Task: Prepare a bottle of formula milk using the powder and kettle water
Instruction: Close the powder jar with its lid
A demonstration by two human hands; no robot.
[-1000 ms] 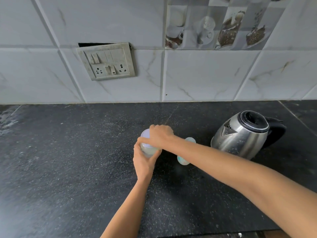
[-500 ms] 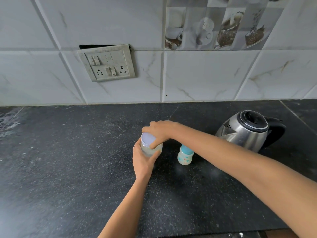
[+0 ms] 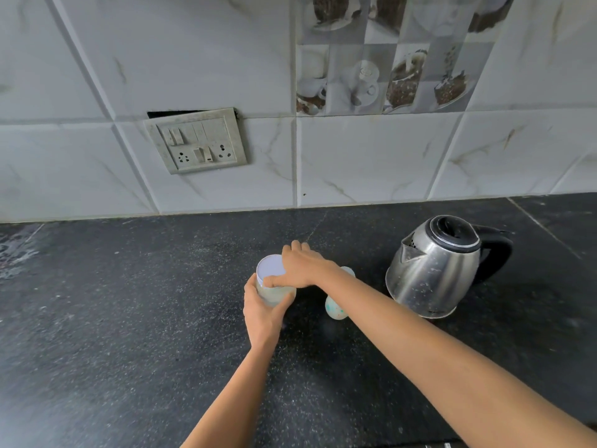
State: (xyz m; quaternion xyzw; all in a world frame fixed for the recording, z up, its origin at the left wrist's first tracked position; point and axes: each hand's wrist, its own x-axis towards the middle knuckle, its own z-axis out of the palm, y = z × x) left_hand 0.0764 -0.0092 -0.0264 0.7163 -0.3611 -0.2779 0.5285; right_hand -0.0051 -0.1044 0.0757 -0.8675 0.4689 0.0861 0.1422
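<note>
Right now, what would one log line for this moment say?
left hand: grips powder jar | right hand: grips white lid | baby bottle: partly behind right forearm | kettle: on counter, untouched

My left hand (image 3: pixel 263 313) holds the powder jar (image 3: pixel 274 294) from its near side; my right hand (image 3: pixel 302 266) grips the lid (image 3: pixel 269 265) on top. Just right of my right hand, partly behind my forearm, stands the baby bottle (image 3: pixel 336 310), with the kettle (image 3: pixel 436 270) farther right, all on the countertop (image 3: pixel 129 318). The switch panel (image 3: pixel 197 140) sits on the wall beyond and left of my hands.
</note>
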